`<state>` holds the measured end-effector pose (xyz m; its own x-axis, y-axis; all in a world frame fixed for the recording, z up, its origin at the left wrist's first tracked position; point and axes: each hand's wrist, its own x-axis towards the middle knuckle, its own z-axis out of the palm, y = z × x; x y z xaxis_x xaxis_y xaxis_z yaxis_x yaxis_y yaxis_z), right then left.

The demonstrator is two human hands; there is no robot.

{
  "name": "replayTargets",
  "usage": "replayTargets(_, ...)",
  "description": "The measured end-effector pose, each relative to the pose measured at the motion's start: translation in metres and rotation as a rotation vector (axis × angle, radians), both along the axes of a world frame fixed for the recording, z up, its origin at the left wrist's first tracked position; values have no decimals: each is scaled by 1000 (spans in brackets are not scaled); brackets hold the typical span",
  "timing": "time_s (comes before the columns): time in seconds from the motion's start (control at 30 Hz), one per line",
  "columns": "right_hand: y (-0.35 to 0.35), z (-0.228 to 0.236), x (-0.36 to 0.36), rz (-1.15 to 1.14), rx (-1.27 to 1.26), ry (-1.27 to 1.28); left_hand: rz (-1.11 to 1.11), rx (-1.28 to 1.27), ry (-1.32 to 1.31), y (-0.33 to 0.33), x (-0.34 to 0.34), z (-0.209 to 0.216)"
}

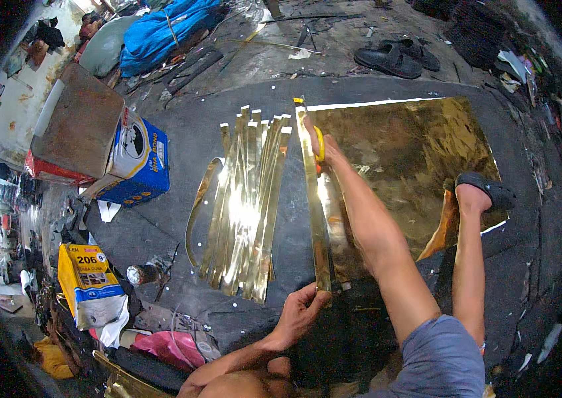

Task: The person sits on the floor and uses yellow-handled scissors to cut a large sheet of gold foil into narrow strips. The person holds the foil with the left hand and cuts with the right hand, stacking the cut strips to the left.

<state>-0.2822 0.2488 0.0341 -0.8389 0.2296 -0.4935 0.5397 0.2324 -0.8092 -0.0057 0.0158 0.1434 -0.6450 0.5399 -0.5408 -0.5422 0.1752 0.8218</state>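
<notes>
My left hand (pixel 302 310) pinches the near end of a long gold strip (pixel 317 232) that has a white edge at its far end. At that far end, my right hand (pixel 319 140) is closed around a yellow loop-shaped handle (pixel 321 144), which looks like that of scissors; the blades are hidden. A yellow tip (pixel 298 101) shows beside the strip's end. The strip lies along the left side of a large shiny gold sheet (pixel 400 152), partly covered by my right arm. To the left, several cut gold strips (pixel 248 205) lie in a loose pile, one curled at its side.
A dark mat (pixel 161 245) lies beneath. At left stand a blue-and-white box (pixel 136 159), a yellow tin (pixel 88 268) and a small jar (pixel 141 274). My sandalled foot (pixel 483 192) rests at the sheet's right side. Black sandals (pixel 397 58) and a blue bundle (pixel 161 33) lie beyond.
</notes>
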Motion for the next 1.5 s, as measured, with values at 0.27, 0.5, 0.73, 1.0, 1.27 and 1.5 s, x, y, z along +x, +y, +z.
replayTargets(0.27, -9, -11, -19, -101, -208, -60, 53, -125, 122, -32, -1, -2)
replayTargets(0.5, 0, 22, 33, -117, -301, 46, -71, -1094, 856, -60, -17, -67)
replayTargets(0.73, 5, 21, 226, -139, -443, -50, 262, -166, 84, 33, -23, -144)
replayTargets(1.0, -33, 71, 440, -150, -579, -471, 409, -127, -42, 59, -26, -151)
replayTargets(1.27, -81, 47, 479, -74, -565, -702, 92, -294, 136, 56, -29, -147)
replayTargets(1.5, -68, 35, 454, -138, -538, -592, 60, -367, 120, 61, -30, -134)
